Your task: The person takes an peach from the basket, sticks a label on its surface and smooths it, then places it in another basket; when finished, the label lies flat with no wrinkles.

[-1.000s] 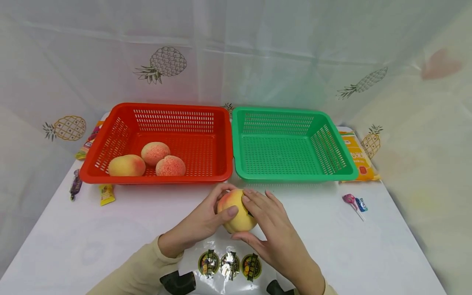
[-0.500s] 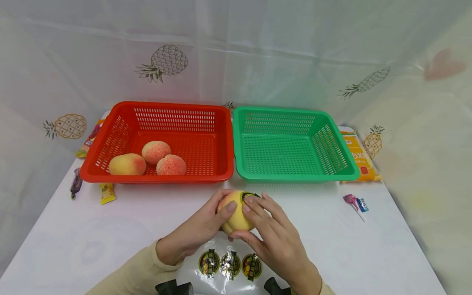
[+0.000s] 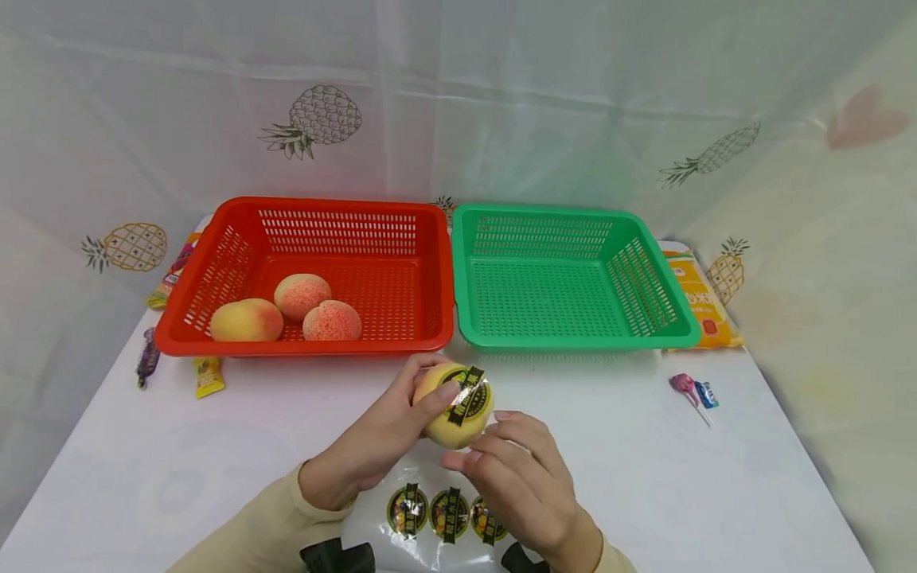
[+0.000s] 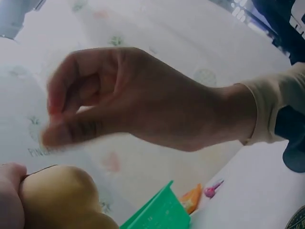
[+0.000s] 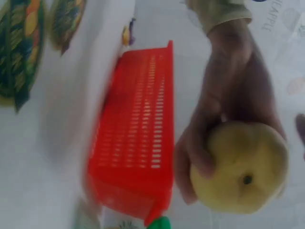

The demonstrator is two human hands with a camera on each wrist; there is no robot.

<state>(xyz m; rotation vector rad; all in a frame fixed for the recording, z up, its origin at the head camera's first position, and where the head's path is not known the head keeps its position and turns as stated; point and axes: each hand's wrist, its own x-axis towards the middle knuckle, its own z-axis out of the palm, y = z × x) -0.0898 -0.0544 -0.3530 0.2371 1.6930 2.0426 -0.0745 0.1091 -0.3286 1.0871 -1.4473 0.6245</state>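
Head view: fruit [image 3: 453,432] over white table [image 3: 645,477], pale pineapple-printed sheet [image 3: 494,111] behind.

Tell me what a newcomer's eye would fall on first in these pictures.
Probably the bright red basket, with three fruits inside, and the green basket to its right in the head view. Next, likely, the yellow fruit in the left hand, in front of the baskets, with a shiny black-and-gold label on it. Similar round labels lie on the sheet below.
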